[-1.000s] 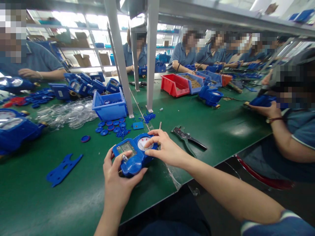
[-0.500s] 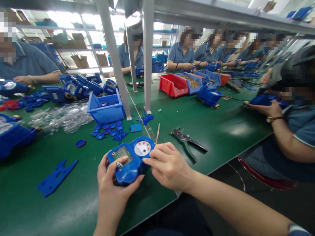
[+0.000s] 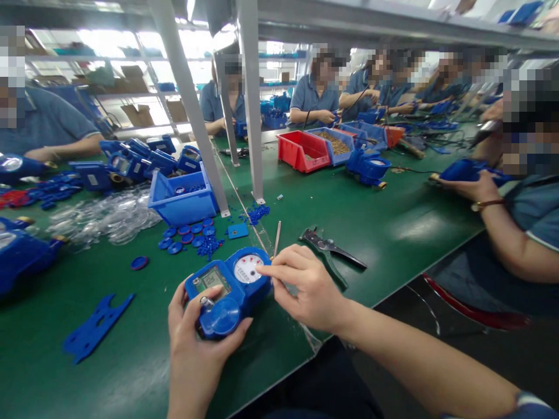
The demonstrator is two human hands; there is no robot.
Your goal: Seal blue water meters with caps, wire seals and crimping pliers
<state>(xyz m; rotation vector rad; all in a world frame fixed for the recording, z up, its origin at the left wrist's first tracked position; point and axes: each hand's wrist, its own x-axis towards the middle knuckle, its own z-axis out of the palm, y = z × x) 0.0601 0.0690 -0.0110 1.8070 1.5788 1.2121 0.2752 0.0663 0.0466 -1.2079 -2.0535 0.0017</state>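
Note:
My left hand (image 3: 198, 326) is wrapped round a blue water meter (image 3: 244, 294), thumb on the near side and fingers over its display end. The meter lies tilted, its small screen and round white dial (image 3: 248, 269) facing up. My right hand (image 3: 308, 288) is at the meter's right end, fingers apart. One finger stretches over the dial's edge; the others are partly curled and partly hidden. Just beyond the hand lies a thin metal rod (image 3: 278, 235). Green-handled wire strippers (image 3: 332, 253) rest to its right.
A flat blue notched plate (image 3: 98, 329) lies at left. Blue caps (image 3: 174, 248) and small blue parts (image 3: 209, 247) sit before a blue bin (image 3: 183, 203). Clear plastic covers (image 3: 109, 215) are heaped behind. Metal posts (image 3: 251, 116) rise mid-table. Co-workers (image 3: 502, 198) sit around.
My right hand's finger has moved from the meter's near edge up onto the dial. My left hand still holds the meter. The view has shifted slightly.

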